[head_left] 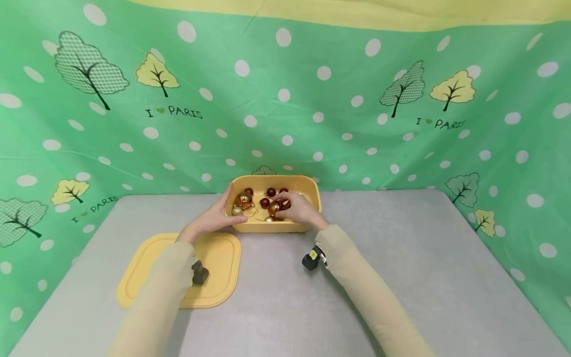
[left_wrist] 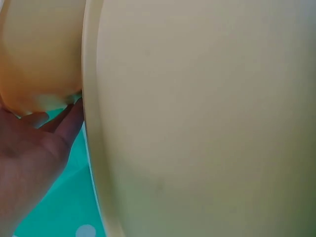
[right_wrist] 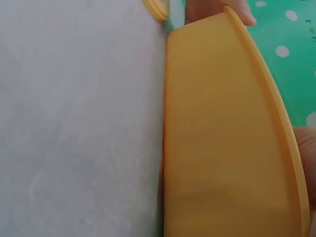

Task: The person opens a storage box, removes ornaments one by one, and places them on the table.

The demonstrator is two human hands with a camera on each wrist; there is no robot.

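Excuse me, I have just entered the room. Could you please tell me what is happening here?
A person has both hands at a yellow box. The left hand holds its left end, while the right hand reaches inside and grips a shiny gold ball. Dark red balls and other gold balls lie in the box. The yellow lid is off, lying on the gray table under the left forearm.

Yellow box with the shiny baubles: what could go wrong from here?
The glossy gold bauble pinched in the right hand might slip and knock the dark red bauble beside it. If the left hand, gripping the left end of the yellow box, tugs, the box could slide. The left sleeve, above the yellow lid, might nudge it.
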